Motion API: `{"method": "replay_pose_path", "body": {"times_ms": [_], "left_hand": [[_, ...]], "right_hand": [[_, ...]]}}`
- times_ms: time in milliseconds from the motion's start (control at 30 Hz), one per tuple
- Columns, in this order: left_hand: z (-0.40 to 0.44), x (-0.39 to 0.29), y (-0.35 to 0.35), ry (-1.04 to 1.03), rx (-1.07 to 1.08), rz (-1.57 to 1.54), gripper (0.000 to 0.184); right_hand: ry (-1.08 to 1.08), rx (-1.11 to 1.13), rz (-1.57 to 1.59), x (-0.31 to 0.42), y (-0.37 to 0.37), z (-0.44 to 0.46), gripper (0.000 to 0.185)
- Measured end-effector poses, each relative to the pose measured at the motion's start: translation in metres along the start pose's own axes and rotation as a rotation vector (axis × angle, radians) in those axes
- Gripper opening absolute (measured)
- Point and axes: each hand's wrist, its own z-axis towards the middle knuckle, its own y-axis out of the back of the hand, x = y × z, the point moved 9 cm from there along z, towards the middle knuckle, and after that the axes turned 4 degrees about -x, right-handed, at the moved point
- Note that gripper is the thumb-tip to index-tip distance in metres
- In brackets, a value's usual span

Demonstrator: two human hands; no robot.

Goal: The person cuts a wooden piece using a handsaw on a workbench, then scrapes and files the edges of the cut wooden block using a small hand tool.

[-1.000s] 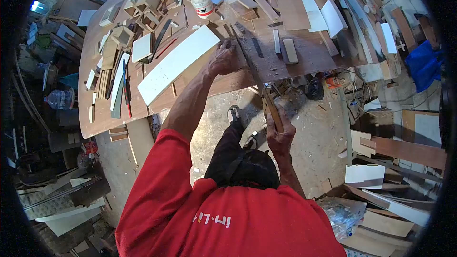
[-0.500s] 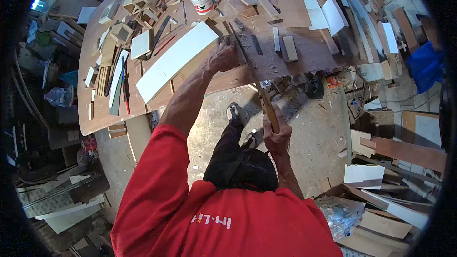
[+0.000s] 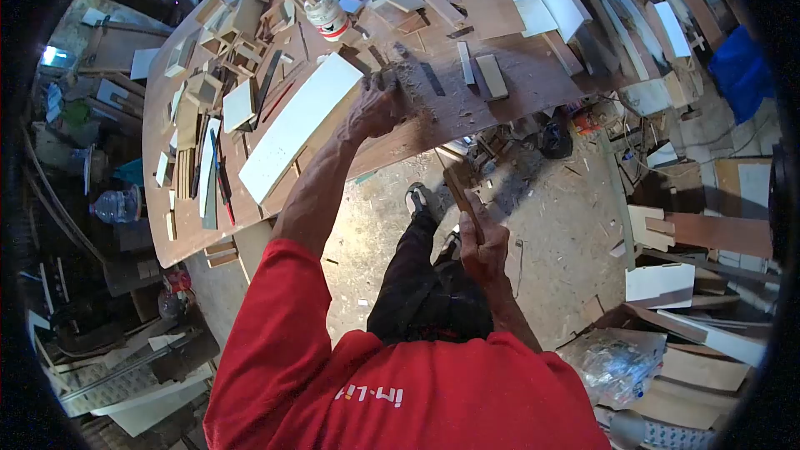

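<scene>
My left hand (image 3: 377, 108) is at the near part of the workbench (image 3: 454, 121), by the right end of a long white board (image 3: 302, 129). Its fingers are curled down on a piece of brown wood (image 3: 377, 55), mostly hidden under the hand. My right hand (image 3: 485, 242), lower and in front of my body, is wrapped around the wooden handle of a saw (image 3: 457, 187). The saw slants up toward the bench edge beside my left hand; its blade is smeared and hard to make out. Sawdust and shavings lie around the left hand.
A white tub (image 3: 326, 18) holding sticks stands at the back. Small wooden boxes (image 3: 242, 54) and strips crowd the bench's left side. A small block (image 3: 492, 77) lies to the right. Boards (image 3: 717, 233) are stacked at the right, and offcuts litter the floor.
My right hand and the saw have drawn slightly back, toward my body. The blade, visible along its length before, is now blurred. My left hand stays beside the white board; the view has shifted slightly.
</scene>
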Motion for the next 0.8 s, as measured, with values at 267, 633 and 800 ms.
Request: {"method": "replay_pose_path", "body": {"times_ms": [267, 633, 800], "left_hand": [[0.001, -0.01, 0.007, -0.023, 0.059, -0.026, 0.064], [0.001, -0.003, -0.008, -0.03, 0.125, 0.032, 0.064], [0.001, -0.008, 0.001, -0.107, -0.012, -0.037, 0.055]], "right_hand": [[-0.012, -0.008, -0.019, -0.004, 0.006, 0.002, 0.037], [0.053, -0.033, 0.017, -0.001, 0.006, 0.01, 0.036], [0.054, 0.022, -0.04, -0.002, -0.007, 0.027, 0.036]]}}
